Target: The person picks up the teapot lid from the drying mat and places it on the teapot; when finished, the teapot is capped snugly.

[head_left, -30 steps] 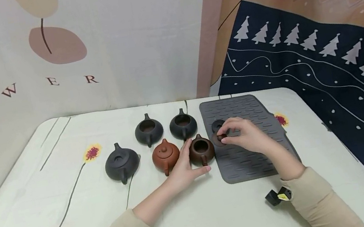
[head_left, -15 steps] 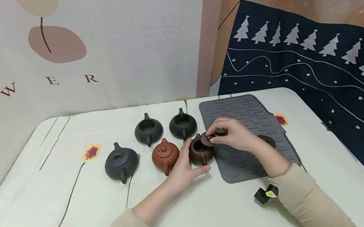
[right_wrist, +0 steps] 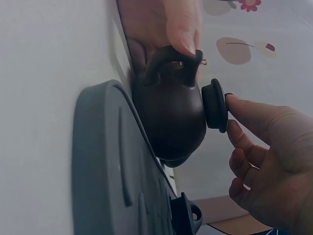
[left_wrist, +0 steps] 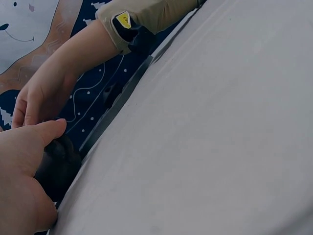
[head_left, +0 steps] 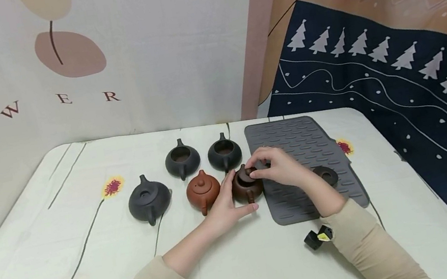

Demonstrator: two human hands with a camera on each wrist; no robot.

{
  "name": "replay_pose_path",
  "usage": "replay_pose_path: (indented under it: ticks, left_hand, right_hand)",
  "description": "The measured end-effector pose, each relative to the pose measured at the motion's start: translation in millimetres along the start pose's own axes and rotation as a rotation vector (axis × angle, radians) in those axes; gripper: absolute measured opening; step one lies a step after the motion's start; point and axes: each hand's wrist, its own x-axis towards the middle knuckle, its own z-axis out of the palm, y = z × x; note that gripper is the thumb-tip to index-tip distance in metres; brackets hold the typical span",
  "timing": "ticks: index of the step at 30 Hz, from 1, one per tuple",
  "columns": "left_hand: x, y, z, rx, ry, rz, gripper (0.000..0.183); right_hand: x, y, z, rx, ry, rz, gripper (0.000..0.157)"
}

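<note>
Currently, just right of the center of the head view, both hands meet at a dark brown teapot. It stands upright on the white tablecloth. The left hand holds it in a wide span, fingers along its left side and thumb stretched out by the handle. In the right wrist view, at the top of the frame, a digit of that hand meets the handle. The right hand has a narrow pinch on the knob of the dark brown lid. That lid is at the pot's mouth, covering only part of it from above; I cannot tell whether the two touch.

Just left of center in the head view sits a reddish-brown teapot with its lid on. Two black teapots with uncovered mouths stand side by side behind, and a dark gray teapot stands farther left. A gray ribbed mat lies right of center, with a round black lid on it near the right forearm. Navy fabric printed with pale trees fills the right side of the frame.
</note>
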Motion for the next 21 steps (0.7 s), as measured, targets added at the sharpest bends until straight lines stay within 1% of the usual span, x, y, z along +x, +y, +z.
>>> replay_pose_path:
  ticks: [3, 12, 21]
  left_hand:
    - [-0.2, 0.0, 0.1, 0.003, 0.0, -0.003, 0.101]
    - [0.3, -1.3, 0.9, -0.004, 0.016, 0.022, 0.1]
    - [0.6, -1.2, 0.5, -0.002, 0.011, 0.01, 0.101]
  right_hand:
    - [1.3, 0.1, 1.9, -0.014, -0.013, 0.013, 0.016]
    - [4.2, 4.3, 5.5, -0.042, -0.053, 0.018, 0.016]
    - [3.6, 3.0, 7.9, -0.048, -0.059, 0.018, 0.016]
